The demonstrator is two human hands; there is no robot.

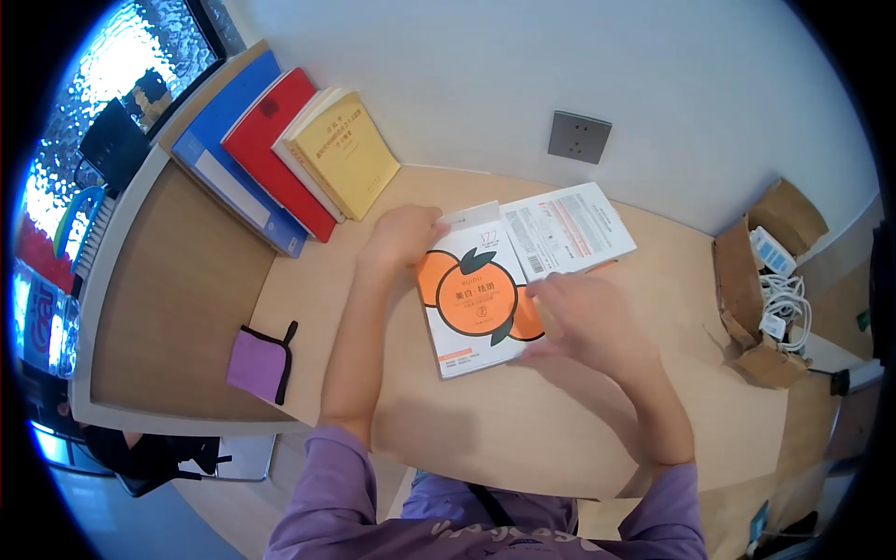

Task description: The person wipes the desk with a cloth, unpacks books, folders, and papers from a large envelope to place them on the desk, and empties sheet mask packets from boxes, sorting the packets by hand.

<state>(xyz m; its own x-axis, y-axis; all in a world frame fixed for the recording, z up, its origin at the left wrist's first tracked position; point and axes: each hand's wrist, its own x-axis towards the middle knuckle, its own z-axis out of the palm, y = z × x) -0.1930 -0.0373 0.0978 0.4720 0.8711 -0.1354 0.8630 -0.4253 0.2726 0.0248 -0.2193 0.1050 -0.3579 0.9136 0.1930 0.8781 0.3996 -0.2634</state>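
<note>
A flat white box with an orange-fruit print [478,297] lies on the wooden desk in front of me, slightly tilted to the left. A pale flap stands out at its far end. My left hand [403,235] grips its far left corner, the fingers partly hidden by the hand itself. My right hand [590,319] holds the box's right edge, thumb low and fingers bent near the print. Just behind, to the right, lies a second white box [571,229] with a barcode and small text facing up. An orange strip shows beside it, above my right hand.
A blue binder [229,159], a red folder [275,140] and a yellow book [345,154] lean at the back left. A purple pouch [259,364] lies at the left. At the right stands an open cardboard box [735,280] with white cables. A socket [580,137] is on the wall.
</note>
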